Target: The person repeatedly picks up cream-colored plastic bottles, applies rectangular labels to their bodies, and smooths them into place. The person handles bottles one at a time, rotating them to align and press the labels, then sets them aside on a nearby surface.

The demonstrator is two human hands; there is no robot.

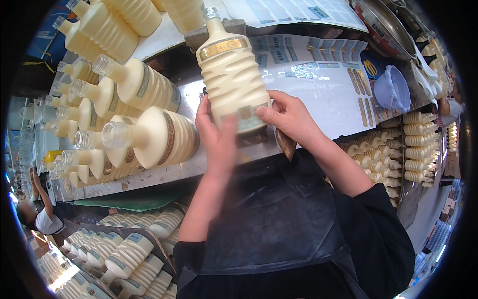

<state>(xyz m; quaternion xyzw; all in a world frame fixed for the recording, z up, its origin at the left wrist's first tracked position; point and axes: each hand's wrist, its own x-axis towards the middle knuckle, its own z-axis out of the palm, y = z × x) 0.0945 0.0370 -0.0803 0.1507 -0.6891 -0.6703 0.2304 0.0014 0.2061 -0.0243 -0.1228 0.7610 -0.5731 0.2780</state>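
Observation:
A cream-coloured bottle (pixel 233 79) with wavy ridges and a clear glass neck lies in front of me, its neck pointing away. It carries a gold label (pixel 222 47) at the shoulder and a pale blue-grey label (pixel 247 113) near the base. My right hand (pixel 291 117) grips the base's right side, thumb pressed on the lower label. My left hand (pixel 215 132) is closed on the left side, partly blurred, with some fingers hidden by the bottle. A grey block (pixel 195 39) sits under the neck end.
Several similar bottles (pixel 162 137) crowd the table's left side. Strips of labels (pixel 321 60) lie on a white sheet (pixel 316 97) to the right, beside a lavender bucket (pixel 393 89). Racks of bottles (pixel 127 254) stand below left and right. Another person (pixel 45 219) is at far left.

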